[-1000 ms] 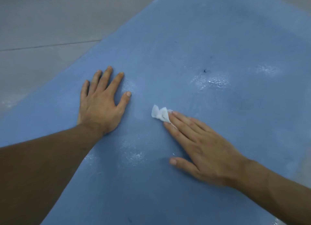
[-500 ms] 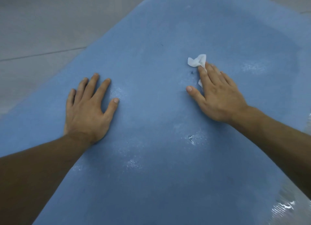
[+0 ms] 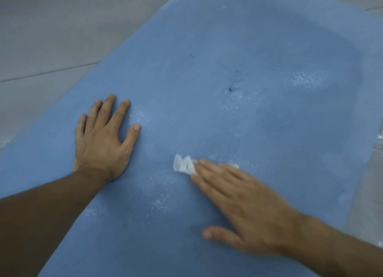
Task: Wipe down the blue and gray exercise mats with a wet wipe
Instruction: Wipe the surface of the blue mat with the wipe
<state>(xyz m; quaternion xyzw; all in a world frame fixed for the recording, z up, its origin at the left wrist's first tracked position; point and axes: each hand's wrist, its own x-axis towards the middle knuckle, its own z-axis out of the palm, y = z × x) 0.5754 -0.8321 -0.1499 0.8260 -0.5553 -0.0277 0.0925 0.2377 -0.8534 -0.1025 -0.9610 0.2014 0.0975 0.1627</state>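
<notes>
The blue exercise mat (image 3: 207,48) fills most of the view, running from 7 o'clock toward 1 o'clock over a gray floor (image 3: 51,27). Its surface is matte and finely textured, with glossy damp patches at centre, 3 o'clock and 6 o'clock, and a small dark mark just above centre. No writing or brand is legible.

The wet wipe (image 3: 183,165) is white, crumpled, and lies on the mat just below centre. The right hand (image 3: 248,210), blurred, lies flat with fingers extended, its fingertips pressing the wipe down; nothing is pinched. The left hand (image 3: 101,139), at 9 o'clock, rests palm-down with fingers spread, holding nothing.
</notes>
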